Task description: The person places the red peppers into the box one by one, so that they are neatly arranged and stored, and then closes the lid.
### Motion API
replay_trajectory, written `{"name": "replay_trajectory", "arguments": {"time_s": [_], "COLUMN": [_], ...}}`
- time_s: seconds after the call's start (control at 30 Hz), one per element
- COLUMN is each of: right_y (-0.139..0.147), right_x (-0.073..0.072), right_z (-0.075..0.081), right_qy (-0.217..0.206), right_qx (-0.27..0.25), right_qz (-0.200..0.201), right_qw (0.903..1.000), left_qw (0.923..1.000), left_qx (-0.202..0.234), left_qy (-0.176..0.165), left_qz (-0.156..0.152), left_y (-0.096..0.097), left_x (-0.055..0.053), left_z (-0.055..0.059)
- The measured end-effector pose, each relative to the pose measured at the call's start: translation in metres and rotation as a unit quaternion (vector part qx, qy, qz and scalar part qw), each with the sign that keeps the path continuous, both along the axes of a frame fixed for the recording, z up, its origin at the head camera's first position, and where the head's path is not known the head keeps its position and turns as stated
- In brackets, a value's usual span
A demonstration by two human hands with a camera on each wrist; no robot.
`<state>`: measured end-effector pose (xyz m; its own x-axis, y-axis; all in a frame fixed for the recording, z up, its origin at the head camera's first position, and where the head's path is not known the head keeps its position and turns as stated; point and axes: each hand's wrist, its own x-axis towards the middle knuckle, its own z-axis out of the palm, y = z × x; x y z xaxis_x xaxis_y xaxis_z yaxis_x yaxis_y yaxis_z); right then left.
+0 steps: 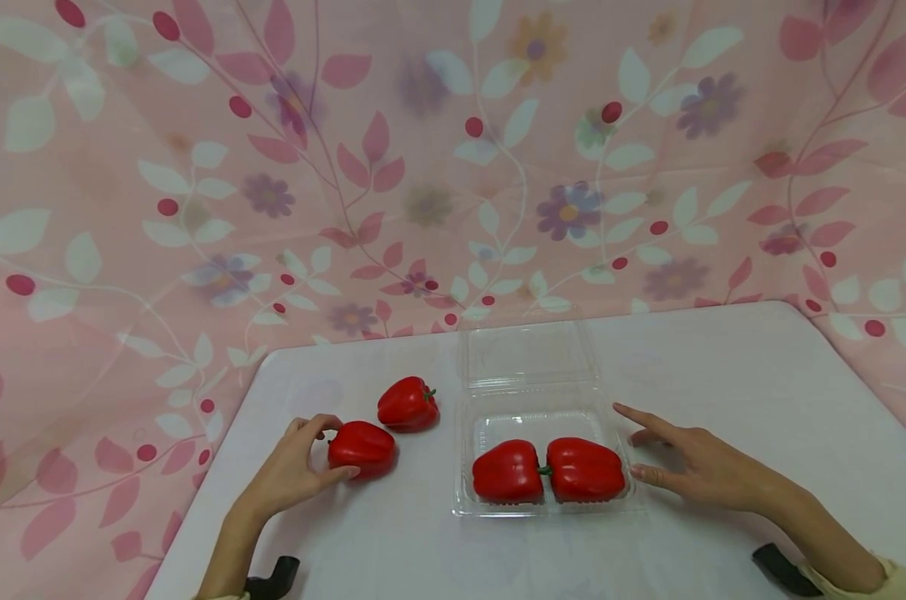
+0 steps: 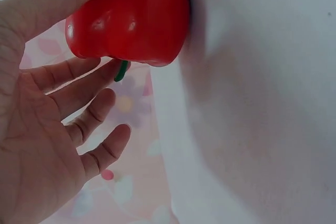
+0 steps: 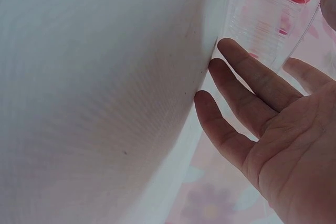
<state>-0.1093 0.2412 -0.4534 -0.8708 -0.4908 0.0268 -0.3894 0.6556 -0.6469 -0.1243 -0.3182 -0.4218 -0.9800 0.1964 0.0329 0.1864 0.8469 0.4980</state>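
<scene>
My left hand (image 1: 295,471) has its thumb and index finger on opposite sides of a red bell pepper (image 1: 362,450) at the left of the table. In the left wrist view the green stem (image 2: 121,71) of this bell pepper (image 2: 134,17) points toward the loosely bent other fingers. Just beyond it lies another red bell pepper (image 1: 407,405). Two more, a left one (image 1: 508,472) and a right one (image 1: 585,470), lie stem to stem in a clear plastic clamshell box (image 1: 490,510). Beside the box's right wall, my right hand (image 1: 696,467) holds nothing, its fingers spread.
The box's lid (image 1: 528,354) is folded back toward the table's far edge. A white cloth covers the table (image 1: 723,358), and a pink floral curtain (image 1: 453,167) hangs behind it. Black straps or mounts (image 1: 274,577) show at both wrists.
</scene>
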Motion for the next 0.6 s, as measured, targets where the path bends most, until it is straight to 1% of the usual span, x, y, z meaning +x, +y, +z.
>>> {"name": "replay_trajectory", "arguments": {"time_s": [0.17, 0.3, 0.5, 0.6], "right_y": [-0.001, 0.0, 0.0, 0.0], "right_x": [0.0, 0.0, 0.0, 0.0], "right_z": [0.0, 0.0, -0.001, 0.0], "right_qy": [0.0, 0.0, 0.002, 0.003], "right_qx": [-0.001, 0.0, -0.002, -0.002], "right_qz": [0.002, 0.002, 0.005, 0.004], "right_qw": [1.0, 1.0, 1.0, 1.0], "left_qw": [0.9999, 0.9997, 0.999, 0.9988], "left_qx": [0.016, 0.025, 0.035, 0.037], "left_qy": [-0.005, 0.0, 0.022, 0.024], "left_qz": [0.001, -0.004, -0.019, -0.023], "left_y": [0.001, 0.003, 0.008, 0.011], "left_x": [-0.001, 0.001, 0.004, 0.005], "left_z": [-0.003, -0.003, 0.005, 0.011]}}
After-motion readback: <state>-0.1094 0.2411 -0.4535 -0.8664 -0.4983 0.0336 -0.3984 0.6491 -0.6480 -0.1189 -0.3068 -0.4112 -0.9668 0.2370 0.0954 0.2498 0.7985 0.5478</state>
